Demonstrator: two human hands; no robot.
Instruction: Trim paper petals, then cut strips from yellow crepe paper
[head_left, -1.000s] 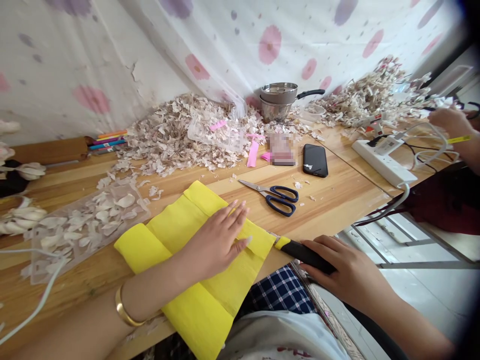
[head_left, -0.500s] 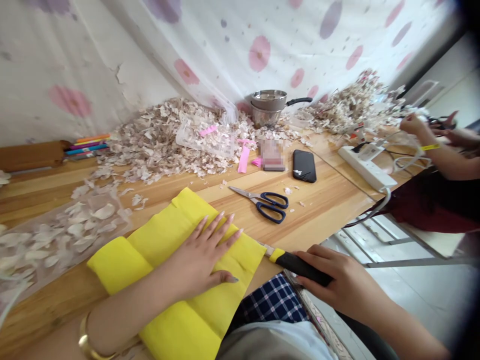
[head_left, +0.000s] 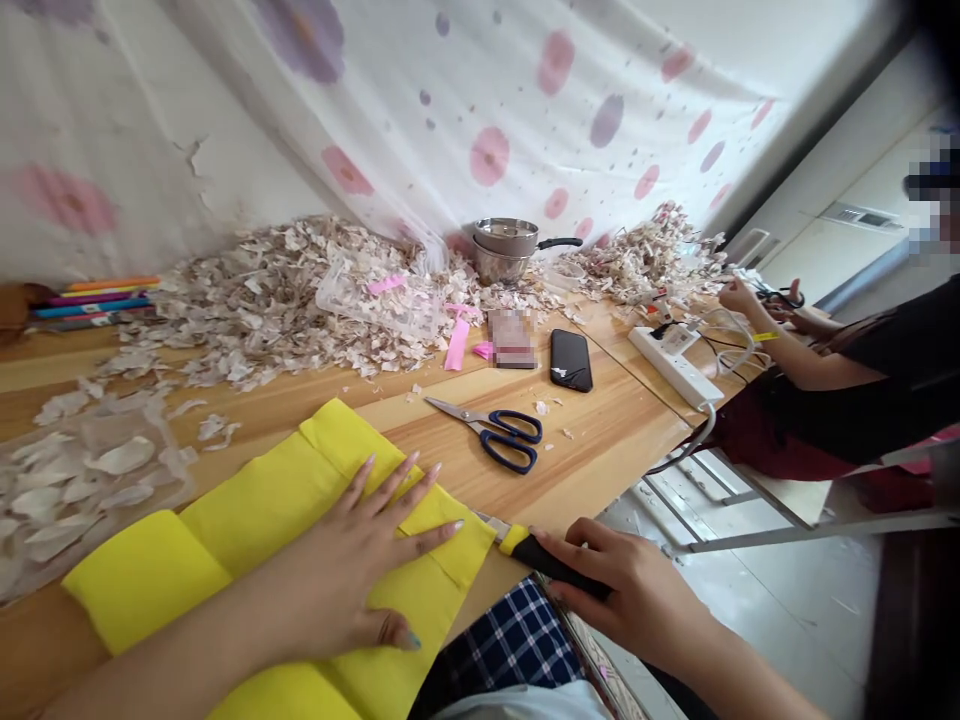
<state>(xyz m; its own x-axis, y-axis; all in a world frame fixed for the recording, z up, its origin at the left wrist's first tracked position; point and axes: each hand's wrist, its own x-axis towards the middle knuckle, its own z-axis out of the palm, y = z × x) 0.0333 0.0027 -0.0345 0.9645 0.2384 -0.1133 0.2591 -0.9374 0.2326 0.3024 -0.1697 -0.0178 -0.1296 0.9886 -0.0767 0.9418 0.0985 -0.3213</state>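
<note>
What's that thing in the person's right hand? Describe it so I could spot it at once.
Find the wooden table, then the folded yellow paper at its near edge. At the paper's right end, the right hand holds a knife. Its black handle and yellow collar set it apart from the blue-handled scissors lying nearby.

On the worktop [head_left: 600, 450], folded paper [head_left: 225, 550] lies nearest, with a knife [head_left: 559, 562] at its right edge and a plastic tray [head_left: 90, 470] of petals to its left. Scissors [head_left: 487, 430] lie behind the knife, a phone [head_left: 571, 360] behind them. Further back, heaped scraps [head_left: 247, 320] surround stacked pots [head_left: 502, 252]; pens [head_left: 97, 298] lie far left, a power strip [head_left: 671, 365] right.
</note>
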